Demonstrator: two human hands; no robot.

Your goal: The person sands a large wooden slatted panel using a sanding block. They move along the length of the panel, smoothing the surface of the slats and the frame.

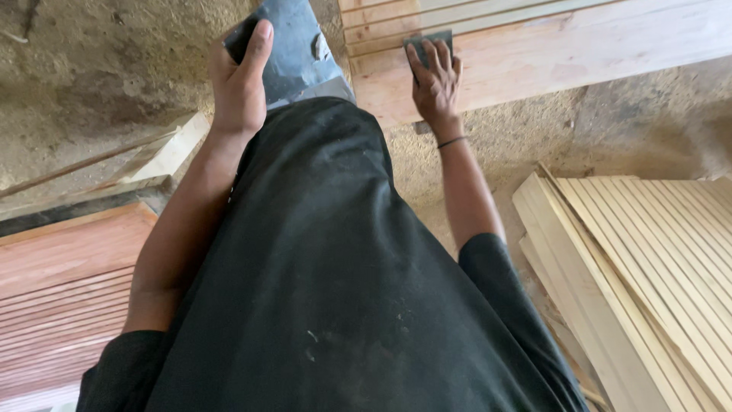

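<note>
Under the right hand [436, 90], sandpaper [427, 40] flat on pale plank [549, 46].

The right hand [436, 80] lies flat on a sanding pad [428, 42], and the pad lies on a wooden board [564, 49]. To the left, the left hand [240, 84] holds a folded sheet [293, 49]. Wooden slats [656, 259] are stacked on the floor [91, 84] at right, and grooved boards [61, 297] lie at left.
</note>
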